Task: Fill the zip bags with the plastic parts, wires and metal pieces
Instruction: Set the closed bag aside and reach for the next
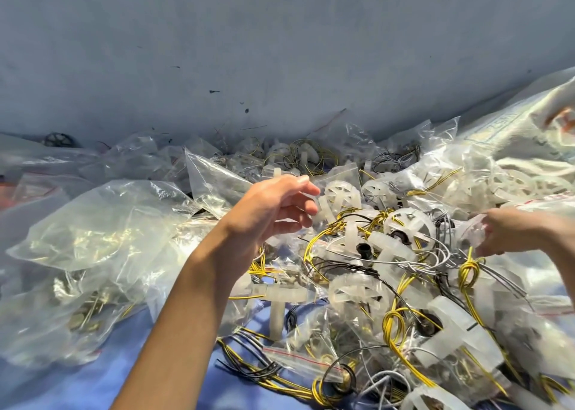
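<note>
My left hand (273, 205) hovers over the pile with its fingers loosely bent and nothing in it, fingertips next to a small zip bag holding a white wheel (340, 188). My right hand (513, 232) pinches a small clear zip bag (471, 233) at the pile's right side. Between the hands lie loose white plastic wheels (407, 226), T-shaped plastic parts (280, 297), tangled yellow, black and grey wires (395, 322), and a brass metal ring (345, 378) near an empty red-striped zip bag (305, 361).
Filled clear bags (93, 232) heap up on the left and along the back. A blue cloth (77, 384) covers the surface. A grey wall (280, 51) stands right behind. A large printed sack (510, 126) lies at the far right.
</note>
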The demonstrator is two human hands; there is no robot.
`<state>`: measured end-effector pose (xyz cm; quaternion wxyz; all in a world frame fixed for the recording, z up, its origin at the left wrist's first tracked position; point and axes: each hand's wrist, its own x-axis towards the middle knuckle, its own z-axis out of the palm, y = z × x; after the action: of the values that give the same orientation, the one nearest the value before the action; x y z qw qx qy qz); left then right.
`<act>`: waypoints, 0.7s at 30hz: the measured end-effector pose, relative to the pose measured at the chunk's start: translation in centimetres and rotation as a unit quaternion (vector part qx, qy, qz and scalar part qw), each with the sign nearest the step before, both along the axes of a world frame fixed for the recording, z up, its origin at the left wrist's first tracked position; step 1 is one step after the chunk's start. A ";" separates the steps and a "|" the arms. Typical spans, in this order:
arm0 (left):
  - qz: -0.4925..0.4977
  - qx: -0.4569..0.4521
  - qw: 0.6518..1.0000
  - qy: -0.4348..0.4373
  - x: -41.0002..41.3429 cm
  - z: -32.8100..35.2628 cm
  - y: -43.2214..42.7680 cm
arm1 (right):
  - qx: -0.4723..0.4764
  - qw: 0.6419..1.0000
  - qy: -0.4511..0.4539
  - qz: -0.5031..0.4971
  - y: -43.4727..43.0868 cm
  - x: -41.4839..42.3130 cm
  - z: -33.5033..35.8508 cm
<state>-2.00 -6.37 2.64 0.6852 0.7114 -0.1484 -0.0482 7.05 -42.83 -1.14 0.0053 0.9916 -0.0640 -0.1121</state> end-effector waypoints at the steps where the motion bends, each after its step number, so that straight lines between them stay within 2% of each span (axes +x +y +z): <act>1: 0.001 0.002 1.000 0.000 0.0 0.0 0.0 | 0.018 1.000 -0.008 -0.012 0.2 0.1 0.0; 7: 0.004 0.004 1.000 -0.001 0.1 -0.2 0.0 | 0.109 0.984 -0.076 -0.116 1.0 0.9 -0.8; 11: 0.000 0.004 1.000 -0.001 0.2 -0.2 0.0 | 0.043 0.983 -0.086 -0.159 0.5 0.5 -0.9; 14: 0.000 0.002 1.000 0.001 0.2 -0.2 -0.1 | 0.055 0.986 -0.019 -0.156 0.5 0.1 -0.7; 17: 0.003 0.004 1.000 -0.002 0.1 -0.2 -0.3 | -0.024 0.991 0.004 -0.135 1.6 -0.8 -0.2; 19: 0.005 0.006 1.000 -0.003 0.0 -0.1 -0.3 | -0.049 0.992 -0.011 -0.120 1.9 -1.2 0.4; 21: 0.006 0.010 1.000 -0.005 0.0 -0.1 -0.2 | -0.004 0.991 -0.051 -0.126 1.1 -1.4 1.2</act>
<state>-2.00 -6.52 2.55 0.6772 0.7196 -0.1473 -0.0422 5.66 -41.69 0.05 -0.0081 0.9800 -0.1890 -0.0614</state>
